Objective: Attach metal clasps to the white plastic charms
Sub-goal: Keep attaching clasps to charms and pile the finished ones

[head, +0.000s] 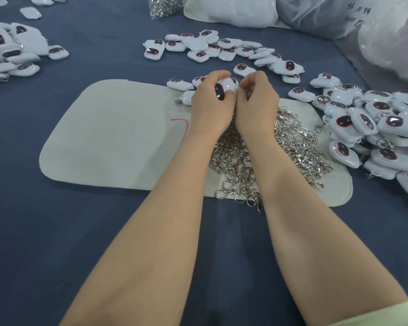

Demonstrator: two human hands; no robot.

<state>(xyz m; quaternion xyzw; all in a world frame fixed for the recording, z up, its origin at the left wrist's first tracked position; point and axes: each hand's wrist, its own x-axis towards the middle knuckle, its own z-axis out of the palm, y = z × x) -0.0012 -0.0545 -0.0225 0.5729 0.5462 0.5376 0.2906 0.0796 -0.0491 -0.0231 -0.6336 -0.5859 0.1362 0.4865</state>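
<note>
Charm (225,88) | in left hand (211,103) | right hand (257,100) curled at its edge

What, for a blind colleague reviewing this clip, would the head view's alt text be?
Two bare hands meet over a pale mat: the left hand grips a white charm while the right hand pinches at its edge. A heap of metal clasps lies on the mat beneath the wrists, and piles of charms surround it on the blue cloth.
</note>
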